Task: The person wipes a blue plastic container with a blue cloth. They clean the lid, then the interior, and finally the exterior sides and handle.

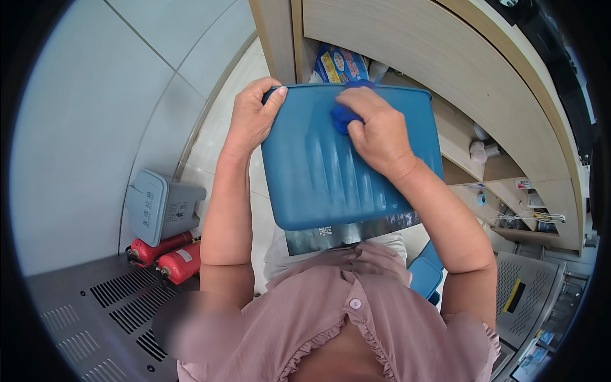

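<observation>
A blue plastic bin with vertical ridges on its side is held up in front of my chest. My left hand grips its upper left corner, thumb on the outer face and fingers behind the rim. Bunched in my right hand is a bright blue cloth, pressed to the bin's side near the top edge; part of it shows above the rim. Below the bin, a dark printed sheet lies across my lap. The bin's inside is hidden from me.
To the left stand a grey lidded waste bin and two red fire extinguishers. A wooden counter with open shelves curves along the right. Another blue plastic bin is low by my right side. A vented metal panel sits lower left.
</observation>
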`<state>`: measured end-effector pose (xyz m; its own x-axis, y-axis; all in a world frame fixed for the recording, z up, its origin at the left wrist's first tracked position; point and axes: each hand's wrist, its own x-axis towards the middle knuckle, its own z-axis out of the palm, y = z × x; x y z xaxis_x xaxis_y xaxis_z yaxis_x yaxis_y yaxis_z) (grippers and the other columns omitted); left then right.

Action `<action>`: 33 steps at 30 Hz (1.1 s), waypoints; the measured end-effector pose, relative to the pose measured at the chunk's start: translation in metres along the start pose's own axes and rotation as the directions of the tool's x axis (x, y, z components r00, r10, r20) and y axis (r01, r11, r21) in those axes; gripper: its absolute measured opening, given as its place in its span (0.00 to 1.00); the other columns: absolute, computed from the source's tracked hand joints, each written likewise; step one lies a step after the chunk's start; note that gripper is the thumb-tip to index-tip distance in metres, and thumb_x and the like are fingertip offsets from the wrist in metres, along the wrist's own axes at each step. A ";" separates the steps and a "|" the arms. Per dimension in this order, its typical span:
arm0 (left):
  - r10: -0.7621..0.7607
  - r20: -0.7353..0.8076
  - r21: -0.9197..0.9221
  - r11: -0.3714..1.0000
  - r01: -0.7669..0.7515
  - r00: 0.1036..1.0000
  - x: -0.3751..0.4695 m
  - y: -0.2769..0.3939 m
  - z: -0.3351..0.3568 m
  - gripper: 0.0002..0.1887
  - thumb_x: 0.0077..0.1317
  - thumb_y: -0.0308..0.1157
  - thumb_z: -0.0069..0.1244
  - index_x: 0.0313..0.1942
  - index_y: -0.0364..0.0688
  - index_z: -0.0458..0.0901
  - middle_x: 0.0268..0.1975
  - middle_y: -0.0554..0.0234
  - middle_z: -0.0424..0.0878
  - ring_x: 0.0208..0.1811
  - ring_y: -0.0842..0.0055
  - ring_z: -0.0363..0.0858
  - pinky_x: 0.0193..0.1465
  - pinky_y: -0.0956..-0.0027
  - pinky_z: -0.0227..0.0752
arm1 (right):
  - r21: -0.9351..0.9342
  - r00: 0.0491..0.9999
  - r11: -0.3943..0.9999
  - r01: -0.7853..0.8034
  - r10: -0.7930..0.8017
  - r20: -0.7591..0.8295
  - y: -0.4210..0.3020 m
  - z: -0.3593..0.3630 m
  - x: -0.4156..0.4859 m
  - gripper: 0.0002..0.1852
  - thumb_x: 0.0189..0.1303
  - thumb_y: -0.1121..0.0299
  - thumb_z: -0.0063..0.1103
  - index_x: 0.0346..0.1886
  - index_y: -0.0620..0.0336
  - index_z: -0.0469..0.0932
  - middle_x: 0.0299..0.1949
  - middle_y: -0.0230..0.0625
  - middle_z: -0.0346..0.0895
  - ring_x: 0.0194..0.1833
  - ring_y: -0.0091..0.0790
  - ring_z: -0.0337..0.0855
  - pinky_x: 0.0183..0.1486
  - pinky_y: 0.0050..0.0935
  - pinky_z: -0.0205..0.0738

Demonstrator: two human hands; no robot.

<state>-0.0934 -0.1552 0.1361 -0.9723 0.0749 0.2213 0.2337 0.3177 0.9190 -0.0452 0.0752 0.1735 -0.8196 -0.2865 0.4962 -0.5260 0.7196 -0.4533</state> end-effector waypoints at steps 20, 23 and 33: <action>-0.152 0.304 -0.259 0.937 0.235 0.941 0.002 0.007 -0.002 0.17 0.77 0.45 0.48 0.46 0.40 0.85 0.34 0.72 0.83 0.33 0.87 0.77 0.37 0.77 0.75 | 0.042 0.987 0.987 0.152 -0.154 0.046 -0.014 0.002 -0.005 0.24 0.50 0.82 0.53 0.53 0.61 0.79 0.57 0.47 0.80 0.60 0.52 0.79 0.66 0.43 0.72; -0.043 0.271 -0.289 0.949 0.124 0.962 0.005 0.008 0.005 0.16 0.77 0.44 0.49 0.45 0.40 0.85 0.34 0.73 0.83 0.32 0.85 0.77 0.35 0.75 0.75 | -0.015 0.999 0.999 0.038 -0.038 0.006 0.004 -0.013 -0.021 0.25 0.49 0.83 0.52 0.54 0.62 0.80 0.57 0.47 0.80 0.60 0.51 0.79 0.67 0.42 0.72; -0.092 0.149 -0.196 0.973 0.120 0.985 0.004 -0.004 0.014 0.14 0.77 0.41 0.49 0.42 0.40 0.85 0.28 0.74 0.80 0.26 0.88 0.73 0.27 0.77 0.70 | 0.270 0.912 0.944 0.190 -0.271 0.308 -0.050 -0.025 -0.072 0.29 0.44 0.85 0.55 0.55 0.59 0.80 0.60 0.42 0.80 0.64 0.54 0.77 0.69 0.46 0.71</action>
<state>-0.0982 -0.1431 0.1287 -0.9790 0.1856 0.0849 0.1106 0.1327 0.9850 0.0454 0.0762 0.1792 -0.6745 -0.6514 0.3473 -0.7135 0.4545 -0.5333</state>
